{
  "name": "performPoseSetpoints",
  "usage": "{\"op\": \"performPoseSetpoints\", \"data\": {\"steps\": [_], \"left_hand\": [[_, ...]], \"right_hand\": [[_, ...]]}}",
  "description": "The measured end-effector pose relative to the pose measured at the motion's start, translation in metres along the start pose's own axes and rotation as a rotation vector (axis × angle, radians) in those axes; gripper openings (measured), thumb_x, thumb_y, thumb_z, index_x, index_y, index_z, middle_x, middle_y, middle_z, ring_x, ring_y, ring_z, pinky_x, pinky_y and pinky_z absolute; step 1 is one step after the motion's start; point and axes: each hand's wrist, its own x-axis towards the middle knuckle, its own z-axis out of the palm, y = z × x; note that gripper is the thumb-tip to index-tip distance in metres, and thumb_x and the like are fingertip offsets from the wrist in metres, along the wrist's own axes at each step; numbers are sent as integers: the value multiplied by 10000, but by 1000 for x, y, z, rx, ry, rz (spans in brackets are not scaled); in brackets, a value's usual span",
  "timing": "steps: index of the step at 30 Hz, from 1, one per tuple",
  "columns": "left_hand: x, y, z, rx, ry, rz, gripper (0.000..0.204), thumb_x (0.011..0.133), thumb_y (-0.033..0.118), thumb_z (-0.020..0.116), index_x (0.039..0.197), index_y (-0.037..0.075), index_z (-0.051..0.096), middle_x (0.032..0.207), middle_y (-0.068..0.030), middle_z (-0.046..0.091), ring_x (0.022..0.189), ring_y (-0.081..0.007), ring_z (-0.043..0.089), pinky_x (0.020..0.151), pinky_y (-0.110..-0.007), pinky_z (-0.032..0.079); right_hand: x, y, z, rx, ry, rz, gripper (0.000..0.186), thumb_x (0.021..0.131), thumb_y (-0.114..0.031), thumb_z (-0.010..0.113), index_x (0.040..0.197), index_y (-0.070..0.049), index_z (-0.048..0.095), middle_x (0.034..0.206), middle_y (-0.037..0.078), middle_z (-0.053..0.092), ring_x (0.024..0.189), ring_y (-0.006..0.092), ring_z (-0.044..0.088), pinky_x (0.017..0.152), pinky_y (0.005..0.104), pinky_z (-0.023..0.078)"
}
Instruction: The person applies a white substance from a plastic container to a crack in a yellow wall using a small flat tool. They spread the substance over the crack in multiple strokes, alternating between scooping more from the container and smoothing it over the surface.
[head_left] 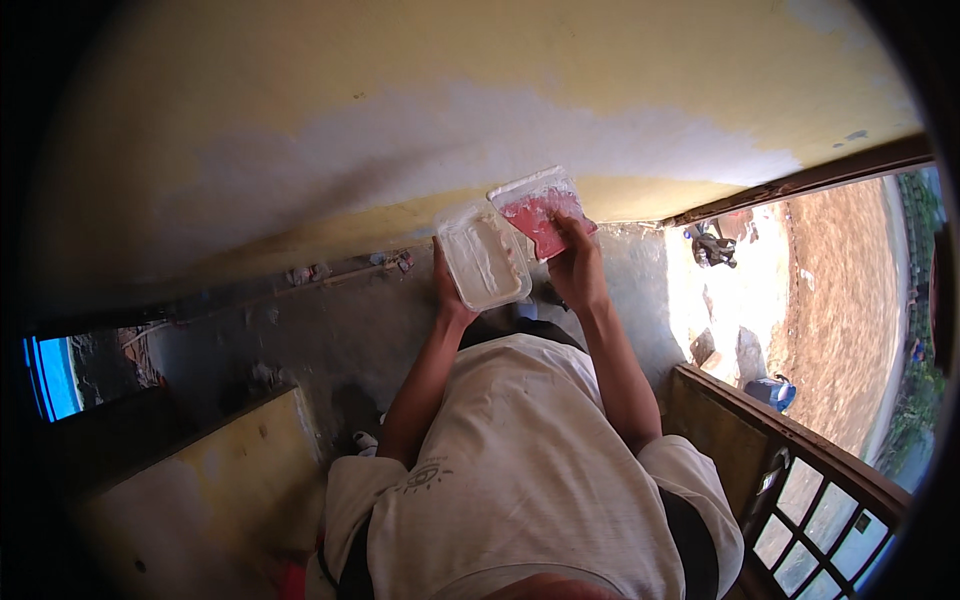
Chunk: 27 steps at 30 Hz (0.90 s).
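My left hand [449,283] holds a flat white plaster-caked tray [484,257] from below, tilted toward me. Just right of it, my right hand [577,268] grips a red-and-white flat trowel [538,208], whose lower edge meets the tray's upper right corner. Both are raised in front of a yellow wall [300,90] that carries a wide patch of whitish filler [480,140]. My forearms rise from a pale T-shirt at the lower centre.
A grey concrete floor [330,330] lies below, with a yellow board [220,470] at lower left. At right are a wooden window frame with a metal grille [800,500] and sunlit bare ground [840,290] outside.
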Motion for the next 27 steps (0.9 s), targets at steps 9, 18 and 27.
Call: {"op": "performPoseSetpoints", "data": {"steps": [9,18,27], "left_hand": [[3,52,-11,-24,-80,-62,681,982,627,359,1430,123,453,1337,-121,566,1178,-317,590,986,-530,493],[20,85,-25,-35,0,-20,707,971,652,368,1413,110,470,1305,-139,588,1160,-339,591,986,-539,482],[23,101,-46,-12,-58,-60,702,969,656,370,1406,117,481,1297,-140,593,1129,-353,601,953,-539,494]], "right_hand": [[88,20,30,-263,52,-142,184,965,-106,513,1003,41,617,970,122,673,914,205,663,886,301,537],[60,-83,154,-35,-140,-282,234,947,-80,533,1002,147,541,1027,247,627,1006,300,648,978,342,560],[44,5,55,-278,19,-226,131,908,-107,557,919,3,626,851,101,684,767,200,662,763,326,541]]}}
